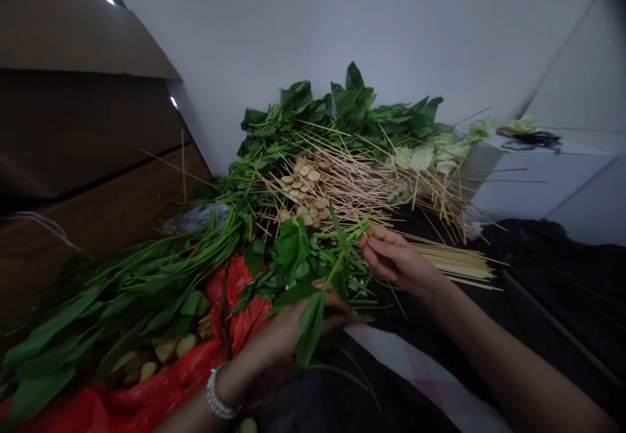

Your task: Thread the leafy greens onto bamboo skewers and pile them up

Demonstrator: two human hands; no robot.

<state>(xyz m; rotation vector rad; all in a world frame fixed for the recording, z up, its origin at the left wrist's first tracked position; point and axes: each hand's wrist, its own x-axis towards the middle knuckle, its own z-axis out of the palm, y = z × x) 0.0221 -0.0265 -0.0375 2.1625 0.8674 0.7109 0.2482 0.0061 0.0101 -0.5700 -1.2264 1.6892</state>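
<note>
Left hand (293, 328) and right hand (396, 260) both grip one leafy stalk (337, 253) — plenty of greens remain.
Its fingers (337, 308) curl shut round the stalk's lower leaf, above the red bag (235, 315); the right fingertips (368, 240) pinch narrowly on its upper end, beside a tidy bundle of bare skewers (454, 262). Beyond lies a loose skewer heap (352, 185) with pale slices (306, 188) — finished work, I judge. The long loose greens (122, 289) at left look unhandled, so roughly midway.

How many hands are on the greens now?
2. Left hand grips a leafy green stalk, lower centre; right hand pinches green stems beside pale wooden skewers. No others visible.
</note>
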